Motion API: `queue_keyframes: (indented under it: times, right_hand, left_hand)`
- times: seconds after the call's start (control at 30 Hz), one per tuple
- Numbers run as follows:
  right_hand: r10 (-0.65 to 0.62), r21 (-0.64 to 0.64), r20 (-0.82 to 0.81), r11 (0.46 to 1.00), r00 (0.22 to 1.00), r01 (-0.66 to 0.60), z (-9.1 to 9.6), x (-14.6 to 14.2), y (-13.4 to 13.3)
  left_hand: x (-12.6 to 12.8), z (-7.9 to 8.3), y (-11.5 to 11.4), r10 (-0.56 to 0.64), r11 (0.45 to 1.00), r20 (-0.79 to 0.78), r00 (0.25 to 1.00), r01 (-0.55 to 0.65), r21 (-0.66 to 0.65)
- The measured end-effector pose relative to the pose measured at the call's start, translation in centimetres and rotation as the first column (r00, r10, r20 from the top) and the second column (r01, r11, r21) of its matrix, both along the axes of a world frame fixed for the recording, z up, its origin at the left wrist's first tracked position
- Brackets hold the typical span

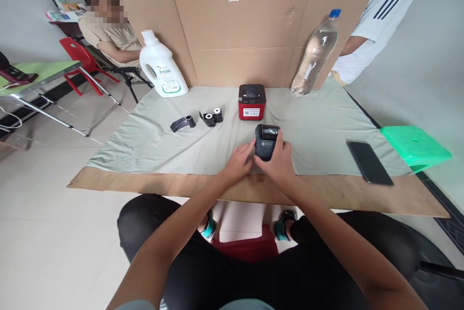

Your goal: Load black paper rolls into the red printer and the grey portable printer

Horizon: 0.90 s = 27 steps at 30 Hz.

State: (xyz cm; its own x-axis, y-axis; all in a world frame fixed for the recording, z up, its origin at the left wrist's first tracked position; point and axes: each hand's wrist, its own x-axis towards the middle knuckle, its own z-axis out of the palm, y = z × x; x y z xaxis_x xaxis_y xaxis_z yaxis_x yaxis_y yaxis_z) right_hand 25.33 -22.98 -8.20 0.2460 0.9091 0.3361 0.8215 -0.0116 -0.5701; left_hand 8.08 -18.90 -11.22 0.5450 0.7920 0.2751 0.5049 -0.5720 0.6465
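A small dark grey label printer [266, 141] stands on the pale green cloth [152, 140] near the front middle. My right hand [279, 160] is wrapped round its right side and front. My left hand [239, 161] presses curled fingers against its left side. Behind it sits a red printer with a black top [252, 101]. To the left lie three black paper rolls: one with a loose strip [182, 123] and a pair side by side [213, 117].
A white detergent jug [162, 65] and a clear water bottle [316, 56] lean on a cardboard screen [246, 29]. A black phone [369, 162] lies at the right, a green stool [415, 144] beyond. One person sits back left, another stands back right.
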Motion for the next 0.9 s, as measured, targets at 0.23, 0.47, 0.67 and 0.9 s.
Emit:
queue_keyframes:
  times: [0.23, 0.47, 0.67, 0.9]
  right_hand:
    - [0.112, -0.008, 0.023, 0.994, 0.993, -0.112, -2.3, 0.1, -1.9]
    - [0.121, -0.066, -0.029, 0.99, 0.992, -0.123, -2.5, 0.3, -1.8]
    - [0.112, -0.072, -0.042, 0.991, 0.993, -0.114, -3.1, 0.4, -1.9]
    - [0.122, -0.034, -0.043, 0.992, 0.992, -0.123, -3.5, 0.6, -1.8]
  left_hand:
    - [-1.9, 0.3, -1.5, -0.009, 1.0, -0.093, 0.996, 0.01, 0.012]
    - [-1.7, 0.6, -1.5, -0.015, 0.995, -0.119, 0.993, 0.003, -0.096]
    - [-1.4, 0.5, -1.9, 0.02, 0.989, -0.033, 0.999, -0.024, -0.143]
    - [-1.6, 0.4, -1.4, 0.014, 0.981, -0.016, 1.0, -0.017, -0.195]
